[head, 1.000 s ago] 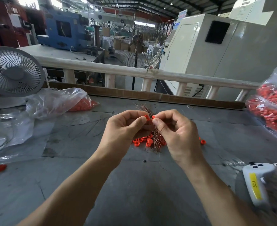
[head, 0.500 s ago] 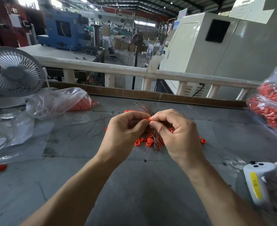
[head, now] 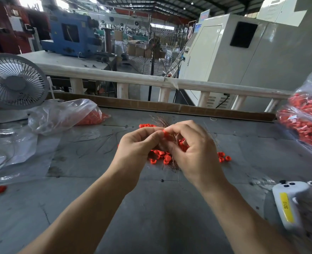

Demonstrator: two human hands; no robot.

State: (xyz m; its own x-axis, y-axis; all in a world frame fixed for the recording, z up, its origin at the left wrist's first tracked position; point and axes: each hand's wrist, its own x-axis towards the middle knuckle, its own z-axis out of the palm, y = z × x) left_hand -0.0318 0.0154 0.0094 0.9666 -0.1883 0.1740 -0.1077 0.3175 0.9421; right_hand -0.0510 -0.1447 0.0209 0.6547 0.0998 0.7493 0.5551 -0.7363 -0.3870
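A second ago my fingertips stood a little apart, with two red bits showing between them. Now my left hand [head: 138, 147] and right hand [head: 195, 154] have closed together just above centre frame. My left thumb and forefinger pinch one red ring [head: 164, 133], and my right fingertips press against it from the other side. My right fingers also curl round the copper wire bundle [head: 161, 123], which fans out above my knuckles and trails down below them. I'd judge the ring is being seated onto a strand, so this piece is nearly done, though the join itself is hidden by my fingers.

Under my hands lie the loose red rings [head: 160, 155], scattered on the grey tabletop [head: 151, 208]. Stray wire strands [head: 103, 142] lie left of centre. A clear bag [head: 63, 114] of red pieces slumps at middle left beside the fan [head: 14, 81]. A fuller bag [head: 305, 121] hangs at the right edge, and a white controller [head: 287, 204] sits at lower right. Nothing blocks my hands; only the fanned-out wire could snag other rings.
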